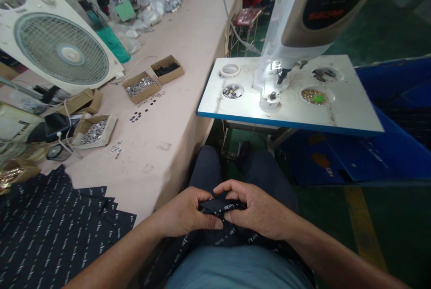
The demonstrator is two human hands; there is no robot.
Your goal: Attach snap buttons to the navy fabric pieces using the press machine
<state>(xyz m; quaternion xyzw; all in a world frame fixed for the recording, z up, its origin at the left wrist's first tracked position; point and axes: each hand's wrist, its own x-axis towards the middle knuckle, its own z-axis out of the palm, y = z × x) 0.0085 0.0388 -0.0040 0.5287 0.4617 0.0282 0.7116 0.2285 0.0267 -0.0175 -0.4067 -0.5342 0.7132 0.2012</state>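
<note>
A dark fabric piece with white printed lettering (215, 207) lies over the lap, its folded edge raised between both hands. My left hand (188, 212) pinches the left end of the fold, thumb in front. At the right end, my right hand (252, 208) grips the same fold between thumb and fingers, its index finger arched above the cloth. Beyond the knees stands a snap-press machine (272, 78) on a white table top (292, 114) with blue edging; its lamp is lit. Round wells in that top hold small metal parts (233, 91) and gold-coloured pieces with a green item (314, 97).
On the long table (175, 132) at left are a white fan (63, 51), open boxes of metal parts (139, 87), loose fasteners (136, 116) and stacked printed fabric (50, 230). Blue bins (330, 154) stand at right below the machine top.
</note>
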